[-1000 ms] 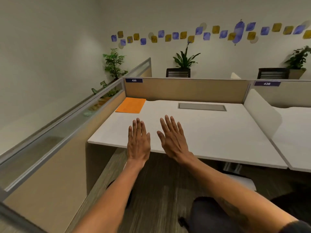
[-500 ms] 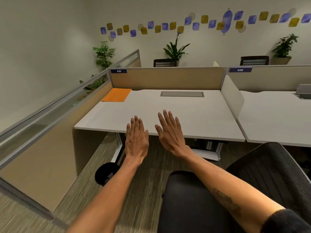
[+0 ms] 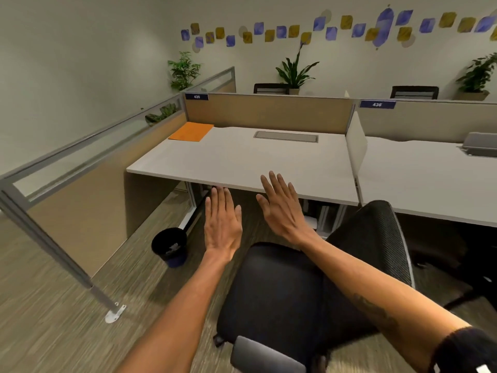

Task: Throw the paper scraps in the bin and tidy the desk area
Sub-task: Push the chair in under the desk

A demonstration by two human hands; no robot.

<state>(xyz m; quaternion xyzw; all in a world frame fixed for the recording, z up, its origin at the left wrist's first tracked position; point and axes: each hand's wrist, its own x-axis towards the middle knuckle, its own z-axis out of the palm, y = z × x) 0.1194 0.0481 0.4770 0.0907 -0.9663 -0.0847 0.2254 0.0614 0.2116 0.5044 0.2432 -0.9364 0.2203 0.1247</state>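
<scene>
My left hand [image 3: 222, 224] and my right hand [image 3: 282, 207] are stretched out flat in front of me, fingers apart, holding nothing, level with the front edge of the white desk [image 3: 242, 160]. An orange folder [image 3: 191, 131] lies flat in the desk's far left corner. A small dark bin [image 3: 170, 246] stands on the carpet under the desk's left end, with pale paper scraps showing inside it. No loose scraps show on the desk.
A black office chair [image 3: 309, 297] stands right below my arms, its mesh back to the right. A partition with a metal post [image 3: 67, 254] closes off the left side. A white divider [image 3: 356, 144] separates the neighbouring desk, where a laptop [image 3: 481, 146] sits.
My view has pulled back from the desk and dropped. The chair and the bin have come into view, and my open hands now sit at the desk's front edge instead of over its top.
</scene>
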